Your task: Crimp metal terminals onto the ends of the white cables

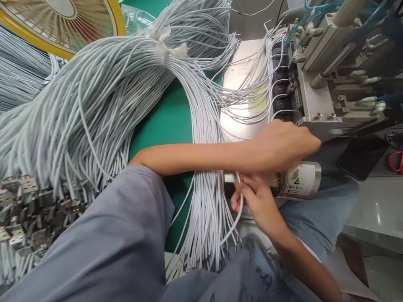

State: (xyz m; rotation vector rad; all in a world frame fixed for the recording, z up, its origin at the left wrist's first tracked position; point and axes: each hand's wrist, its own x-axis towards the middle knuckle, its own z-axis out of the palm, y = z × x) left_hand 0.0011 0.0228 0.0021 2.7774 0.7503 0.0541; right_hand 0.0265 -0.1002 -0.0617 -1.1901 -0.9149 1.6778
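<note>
My right hand (256, 199) pinches a white cable (241, 205) between thumb and fingers, in front of the machine's lower edge. That cable bends down toward the hanging ends of a thick cable bundle (206, 201). My left hand (286, 144) reaches across the bundle, over the machine's front. It is curled like a fist and slightly blurred; its fingers face away, so anything in them is hidden. Just above it, several cable ends run into a row of black clamps (281, 90). A white tie (170, 52) gathers the bundle at its top.
A machine with metal cylinders (327, 46) and blue air tubes stands at right. A yellow-rimmed fan (119, 19) is at upper left. Metal connectors (28, 209) lie at lower left, on the green table (166, 117). Red-handled scissors (395, 161) and a dark flat object (363, 155) sit far right.
</note>
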